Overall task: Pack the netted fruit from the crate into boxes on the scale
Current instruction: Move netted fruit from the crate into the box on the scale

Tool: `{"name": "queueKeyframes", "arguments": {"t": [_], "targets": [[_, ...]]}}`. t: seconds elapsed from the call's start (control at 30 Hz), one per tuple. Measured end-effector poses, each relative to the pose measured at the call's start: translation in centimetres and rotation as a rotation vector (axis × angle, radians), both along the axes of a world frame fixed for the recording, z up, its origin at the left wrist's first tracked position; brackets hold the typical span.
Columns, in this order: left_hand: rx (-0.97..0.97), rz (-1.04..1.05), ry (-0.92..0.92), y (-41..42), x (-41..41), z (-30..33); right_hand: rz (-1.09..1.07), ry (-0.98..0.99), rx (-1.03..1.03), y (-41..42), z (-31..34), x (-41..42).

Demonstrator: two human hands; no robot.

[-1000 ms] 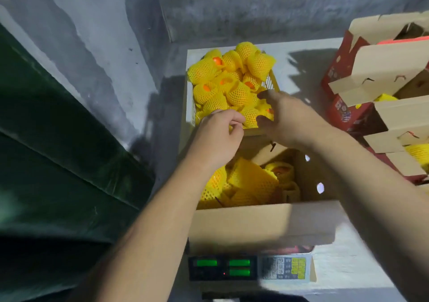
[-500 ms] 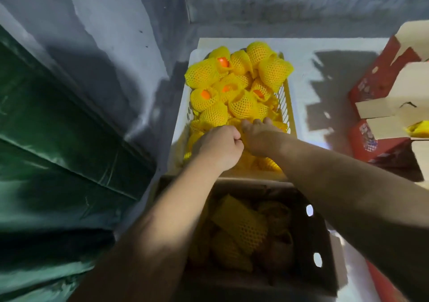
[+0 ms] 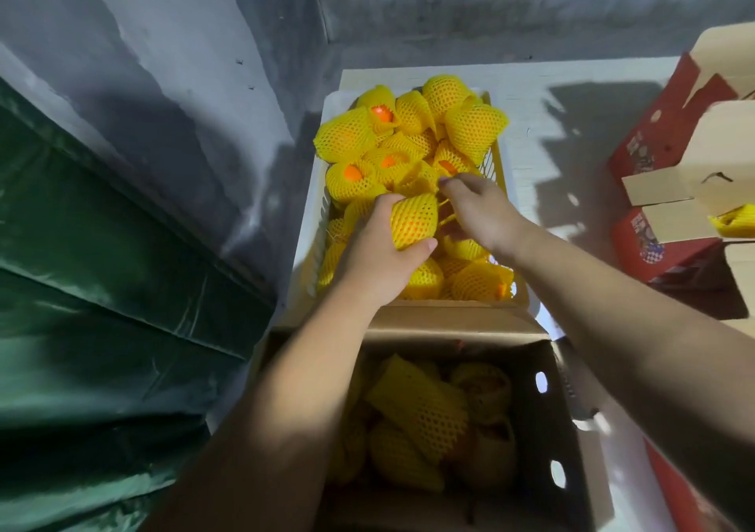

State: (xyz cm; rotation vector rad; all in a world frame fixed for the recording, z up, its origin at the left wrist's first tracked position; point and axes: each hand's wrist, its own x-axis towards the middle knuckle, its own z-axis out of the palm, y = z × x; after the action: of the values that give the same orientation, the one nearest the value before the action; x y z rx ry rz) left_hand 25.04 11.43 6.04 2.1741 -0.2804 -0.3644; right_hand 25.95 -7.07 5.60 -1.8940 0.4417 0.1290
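A white crate [image 3: 312, 221] against the wall holds several oranges in yellow foam nets [image 3: 474, 127]. My left hand [image 3: 380, 253] grips one netted fruit [image 3: 413, 221] just above the pile in the crate's middle. Beside it, my right hand [image 3: 478, 208] reaches into the pile with fingers curled around the nets, and whether it holds one is hidden. In front of the crate stands an open cardboard box [image 3: 547, 417] with several netted fruit [image 3: 416, 405] inside, in shadow. The scale under the box is out of sight.
Red and tan cardboard boxes [image 3: 670, 131] with open flaps stand at the right, one showing a yellow net [image 3: 735, 221]. A grey wall corner rises behind the crate. A green tarp [image 3: 102, 307] covers the left side.
My left hand has lifted a netted fruit out of the pile and holds it up. My right hand has moved farther back into the crate. The view has tilted down and closer.
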Motion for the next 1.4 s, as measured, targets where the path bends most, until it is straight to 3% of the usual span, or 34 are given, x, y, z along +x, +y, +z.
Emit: {"name": "queueKeyframes", "arguments": {"t": [0.03,0.1,0.17,0.23,0.4,0.53,0.67,0.83,0.97,1.13,1.4], "targets": [[0.061,-0.005,-0.025,0.2,-0.1,0.2,0.04,-0.034,-0.287,-0.8,-0.6,0.3],[0.128,-0.021,-0.073,0.4,-0.6,1.1,0.349,0.116,-0.841,-2.0,-2.0,0.5],[0.143,-0.027,-0.131,0.6,-1.2,2.6,0.63,0.293,-1.199,-2.2,-3.7,0.4],[0.127,-0.024,-0.181,1.2,-2.3,4.1,0.647,0.339,-1.341,-1.5,-4.8,0.6],[-0.001,0.025,-0.243,4.8,-7.3,6.4,0.579,0.376,-1.415,-0.7,-5.3,1.3],[-0.009,0.074,-0.137,8.0,-11.3,6.5,0.531,0.228,-1.302,-0.8,-4.0,0.0],[0.06,-0.066,-0.037,10.4,-14.1,5.6,0.418,0.158,-1.013,0.3,-0.2,-2.4],[0.232,-0.204,-0.192,11.4,-15.8,5.5,0.306,-0.086,-0.747,3.3,5.3,-8.0],[0.31,-0.3,-0.193,13.0,-17.5,4.6,0.205,-0.307,-0.566,7.0,8.6,-15.1],[0.077,-0.181,-0.144,15.9,-20.2,4.7,0.187,-0.438,-0.522,12.9,9.5,-23.7],[-0.095,-0.208,-0.122,16.2,-23.5,6.0,0.027,-0.326,0.083,20.6,9.4,-28.6]]}}
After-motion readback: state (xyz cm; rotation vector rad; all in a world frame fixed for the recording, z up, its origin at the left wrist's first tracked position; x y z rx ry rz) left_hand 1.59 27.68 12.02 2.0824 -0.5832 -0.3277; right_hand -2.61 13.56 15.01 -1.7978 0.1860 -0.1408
